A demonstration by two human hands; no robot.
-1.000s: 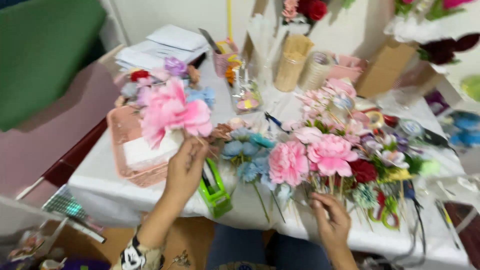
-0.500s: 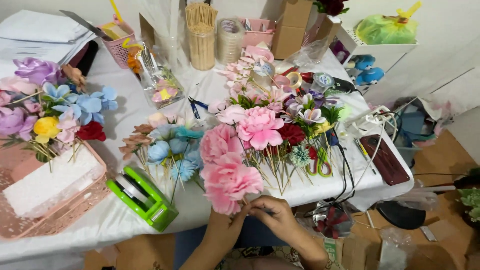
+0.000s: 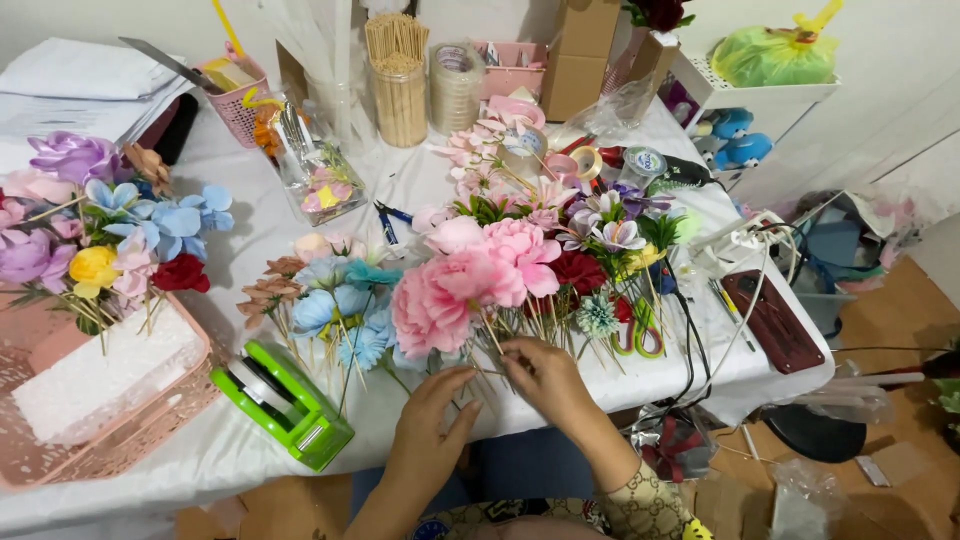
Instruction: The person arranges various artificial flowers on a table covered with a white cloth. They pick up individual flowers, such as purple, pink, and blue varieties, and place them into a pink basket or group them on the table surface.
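Note:
A big pink fabric peony on thin wooden stems lies at the table's front edge, among a heap of pink, red and white artificial flowers. My right hand pinches the stems just under the pink bloom. To its left, my left hand reaches up with its fingers straight, and the fingertips touch the same stems from below. Blue fabric flowers lie just left of the peony.
A green tape dispenser sits at the front left. A pink basket holds a white foam block stuck with flowers. Behind stand a jar of wooden sticks, tape rolls and a cardboard box. Scissors and a dark red case lie right.
The view swung right, then steadied. My left hand left the pink basket at the left. Both hands now meet at the pink peony's stems near the front edge.

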